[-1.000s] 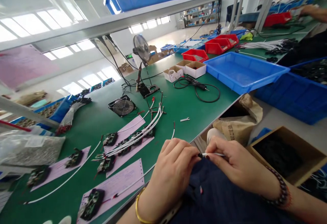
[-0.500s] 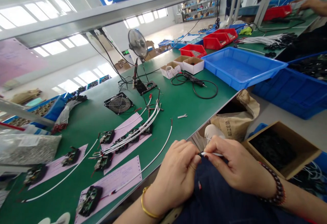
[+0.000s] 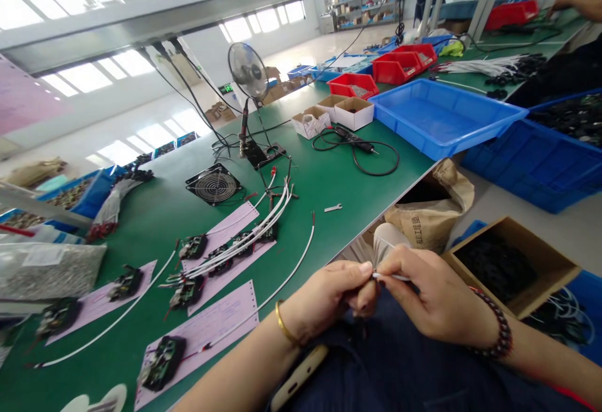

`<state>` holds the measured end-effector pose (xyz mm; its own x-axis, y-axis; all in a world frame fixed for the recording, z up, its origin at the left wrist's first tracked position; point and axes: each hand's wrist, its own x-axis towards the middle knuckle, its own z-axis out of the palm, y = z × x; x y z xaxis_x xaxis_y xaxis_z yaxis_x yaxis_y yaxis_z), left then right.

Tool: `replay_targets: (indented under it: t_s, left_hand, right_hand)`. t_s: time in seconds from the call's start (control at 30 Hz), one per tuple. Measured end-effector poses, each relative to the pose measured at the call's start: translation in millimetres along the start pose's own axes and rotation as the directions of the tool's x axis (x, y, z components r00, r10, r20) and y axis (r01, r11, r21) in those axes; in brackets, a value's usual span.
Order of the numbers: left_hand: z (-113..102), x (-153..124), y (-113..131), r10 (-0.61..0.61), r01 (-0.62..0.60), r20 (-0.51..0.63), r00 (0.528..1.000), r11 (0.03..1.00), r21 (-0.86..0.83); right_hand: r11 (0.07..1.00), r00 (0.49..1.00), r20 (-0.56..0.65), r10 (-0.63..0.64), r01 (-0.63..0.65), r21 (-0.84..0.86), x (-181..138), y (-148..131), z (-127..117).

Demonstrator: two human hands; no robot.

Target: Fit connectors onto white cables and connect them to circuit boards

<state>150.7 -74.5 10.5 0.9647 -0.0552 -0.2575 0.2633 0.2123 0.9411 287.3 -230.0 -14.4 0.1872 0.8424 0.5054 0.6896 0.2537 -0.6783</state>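
Note:
Above my lap, my right hand (image 3: 430, 296) pinches a short visible stretch of white cable (image 3: 395, 277) between thumb and fingers. Thumb against fingers, my left hand (image 3: 343, 283) closes on the end of the same cable; the tip itself is hidden. To the left, another white cable (image 3: 291, 277) lies along the bench edge, leading to a circuit board in a black housing (image 3: 164, 362) on a pink sheet (image 3: 226, 311). A bundle of white cables (image 3: 263, 233) rests over several similar boards. A small wrench (image 3: 333, 207) lies beyond my hands.
On the green bench (image 3: 301, 180) are a round-grilled fan (image 3: 214, 184), a soldering iron in a stand (image 3: 244, 126), a corded tool (image 3: 355, 140) and a blue tray (image 3: 446, 117). A paper sack (image 3: 433, 211) and a cardboard box (image 3: 555, 274) stand at right. A co-worker's hand (image 3: 574, 3) shows far right.
My left hand has turned, its thumb now on top at the cable end where a dark bit showed before. My right hand keeps its pinch. The view has shifted slightly.

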Motion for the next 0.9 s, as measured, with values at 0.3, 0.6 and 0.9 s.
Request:
replay_targets:
  t_s: [0.3,0.6,0.9]
  left_hand:
    - [-1,-2,-1,0.423,-0.126,-0.109,0.9,0.49,0.862]
    - [-3,8,-9,0.239,-0.057,-0.198,0.951,0.761,0.646]
    - [-6,7,0,-0.056,0.052,0.008,0.998,0.962,0.268]
  right_hand:
    - [0.997,0.997,-0.01,0.073,-0.073,-0.019,1,7,5]
    - [0.988,0.992,-0.011,0.124,-0.124,-0.088,-2,11,10]
    - [0.994,0.998,0.041,-0.04,0.044,-0.103,-7,7,5]
